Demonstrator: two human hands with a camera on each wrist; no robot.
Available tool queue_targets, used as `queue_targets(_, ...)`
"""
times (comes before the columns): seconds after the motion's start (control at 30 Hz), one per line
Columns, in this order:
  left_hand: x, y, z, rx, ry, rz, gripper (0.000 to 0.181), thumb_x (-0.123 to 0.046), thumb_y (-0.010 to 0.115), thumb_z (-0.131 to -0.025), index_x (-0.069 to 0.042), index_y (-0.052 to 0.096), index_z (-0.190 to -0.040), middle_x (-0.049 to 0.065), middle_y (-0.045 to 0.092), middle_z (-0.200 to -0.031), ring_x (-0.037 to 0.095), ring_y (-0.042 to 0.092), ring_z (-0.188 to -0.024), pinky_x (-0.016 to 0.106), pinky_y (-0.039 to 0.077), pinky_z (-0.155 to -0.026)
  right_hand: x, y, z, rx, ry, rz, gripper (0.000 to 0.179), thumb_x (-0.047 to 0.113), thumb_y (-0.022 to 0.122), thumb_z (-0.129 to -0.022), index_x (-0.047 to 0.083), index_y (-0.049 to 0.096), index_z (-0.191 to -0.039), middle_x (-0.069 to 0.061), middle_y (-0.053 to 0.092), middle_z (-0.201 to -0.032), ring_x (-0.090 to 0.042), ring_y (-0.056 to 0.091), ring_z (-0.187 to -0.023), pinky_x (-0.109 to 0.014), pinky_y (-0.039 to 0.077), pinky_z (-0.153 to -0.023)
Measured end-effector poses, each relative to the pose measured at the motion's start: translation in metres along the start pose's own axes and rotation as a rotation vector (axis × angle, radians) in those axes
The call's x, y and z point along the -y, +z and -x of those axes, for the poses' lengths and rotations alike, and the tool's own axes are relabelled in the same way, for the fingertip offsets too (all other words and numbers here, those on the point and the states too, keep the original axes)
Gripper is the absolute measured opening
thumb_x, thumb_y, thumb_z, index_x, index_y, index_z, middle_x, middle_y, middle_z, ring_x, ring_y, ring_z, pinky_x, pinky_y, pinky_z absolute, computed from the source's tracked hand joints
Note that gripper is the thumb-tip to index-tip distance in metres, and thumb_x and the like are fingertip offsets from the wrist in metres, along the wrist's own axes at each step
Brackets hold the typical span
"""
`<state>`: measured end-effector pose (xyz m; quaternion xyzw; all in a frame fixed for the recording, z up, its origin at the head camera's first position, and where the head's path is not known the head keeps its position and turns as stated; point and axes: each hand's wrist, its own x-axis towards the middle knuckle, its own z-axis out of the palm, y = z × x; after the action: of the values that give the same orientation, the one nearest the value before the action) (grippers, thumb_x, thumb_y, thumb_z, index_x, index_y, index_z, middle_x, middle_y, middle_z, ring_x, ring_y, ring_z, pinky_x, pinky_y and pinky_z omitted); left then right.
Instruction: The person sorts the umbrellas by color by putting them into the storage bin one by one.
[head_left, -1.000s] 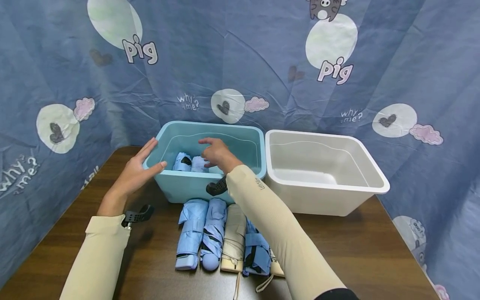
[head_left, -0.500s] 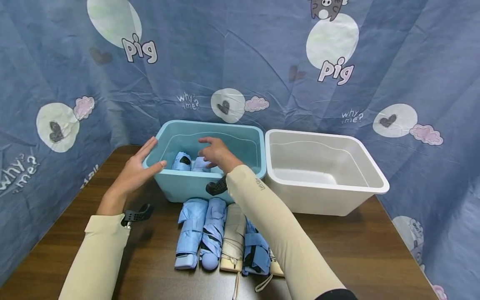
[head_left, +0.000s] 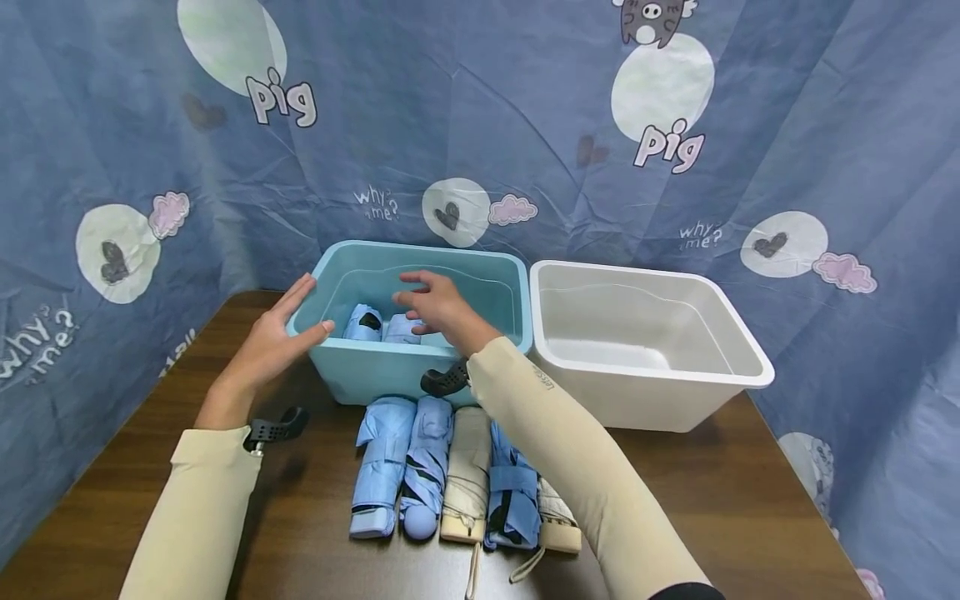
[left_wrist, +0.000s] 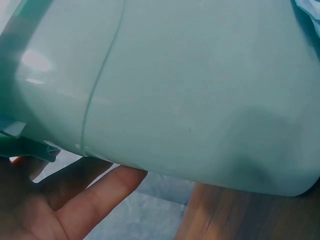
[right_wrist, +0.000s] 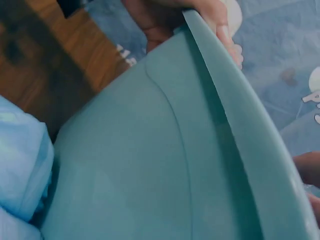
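My left hand rests against the left end of the teal bin, its fingers fairly straight along the outside and the thumb over the front corner. In the left wrist view, fingers touch the bin's outer wall. Over the bin's opening, my right hand hovers with loosely spread fingers and holds nothing visible. Inside, at the left, stand a light-blue folded umbrella and another blue folded umbrella beside it. The right hand and forearm hide part of the bin's interior.
A white bin stands right of the teal one. In front lie several folded umbrellas side by side: light blue, periwinkle, beige, darker blue, and another beige one partly under the right forearm. A patterned blue cloth hangs behind.
My right hand has lifted slightly and its fingers have spread, while the forearm has shifted right, uncovering more of the rightmost beige umbrella. The left hand stays on the teal bin.
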<state>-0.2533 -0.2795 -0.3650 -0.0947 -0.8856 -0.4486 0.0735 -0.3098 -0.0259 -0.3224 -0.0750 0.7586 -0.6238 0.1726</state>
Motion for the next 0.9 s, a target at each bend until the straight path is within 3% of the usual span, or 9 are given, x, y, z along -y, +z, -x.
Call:
queue_targets(0.37, 0.000, -0.001, -0.003, 0.013, -0.009, 0.002, 0.083, -0.037, 0.065, -0.090, -0.022, 0.016, -0.156, -0.008, 0.007, -0.161, 0.030, 0.010, -0.146, 0.064, 0.018, -0.108, -0.007, -0.024, 0.027, -0.039, -0.107, -0.071, 0.039, 0.023, 0.067, -0.093, 0.023, 0.059, -0.131, -0.001, 0.062, -0.118, -0.020, 0.064, -0.101, -0.041, 0.055, -0.083)
queue_targets(0.7, -0.003, -0.001, -0.006, 0.021, -0.004, -0.007, 0.083, -0.041, 0.063, -0.091, -0.024, 0.015, -0.156, -0.009, 0.005, -0.161, 0.032, 0.009, -0.146, 0.067, 0.016, -0.108, -0.005, -0.051, 0.052, -0.056, -0.165, -0.108, 0.039, 0.024, 0.068, -0.092, 0.023, 0.059, -0.130, -0.004, 0.060, -0.122, -0.022, 0.065, -0.103, -0.040, 0.054, -0.084)
queue_targets(0.9, -0.002, -0.002, 0.000, 0.025, -0.011, -0.014, 0.084, -0.041, 0.064, -0.091, -0.026, 0.014, -0.156, -0.009, 0.005, -0.161, 0.031, 0.008, -0.146, 0.068, 0.016, -0.107, -0.009, -0.063, 0.073, -0.030, -0.221, -0.133, 0.041, 0.024, 0.068, -0.092, 0.019, 0.058, -0.131, -0.008, 0.059, -0.123, -0.027, 0.063, -0.108, -0.041, 0.054, -0.083)
